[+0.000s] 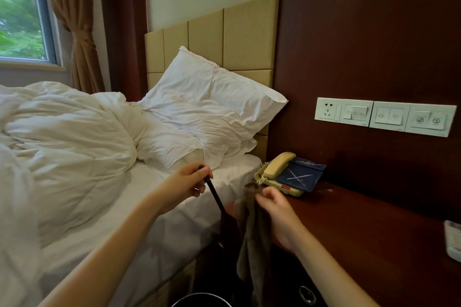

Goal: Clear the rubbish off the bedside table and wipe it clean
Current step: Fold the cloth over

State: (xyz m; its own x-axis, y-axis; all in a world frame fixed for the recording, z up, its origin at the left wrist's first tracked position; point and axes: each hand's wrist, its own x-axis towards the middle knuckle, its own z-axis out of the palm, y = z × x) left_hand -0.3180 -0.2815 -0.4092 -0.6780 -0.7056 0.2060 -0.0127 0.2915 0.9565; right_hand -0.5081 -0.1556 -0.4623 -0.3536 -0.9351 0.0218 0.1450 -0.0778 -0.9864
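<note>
Brown-grey cloth [252, 244] dangling at lower centre, gripped near its top by the blurred right hand [277, 212], just off the near left edge of the dark wooden bedside table [361, 232] at lower right. Over at centre frame, left hand [189, 182] clenched round a black strip [219, 207], pulled taut and running down towards a bin rim [199, 300] at the bottom edge. Back on the table, cream telephone [277, 169] and dark blue card [301, 174] at its far left end, white remote [452, 242] cut off at the right edge.

A limp grey-brown cloth [252, 244] hangs at the near left edge of the dark red-brown wooden tabletop [361, 232], beside a taut black plastic bag [227, 228].
</note>
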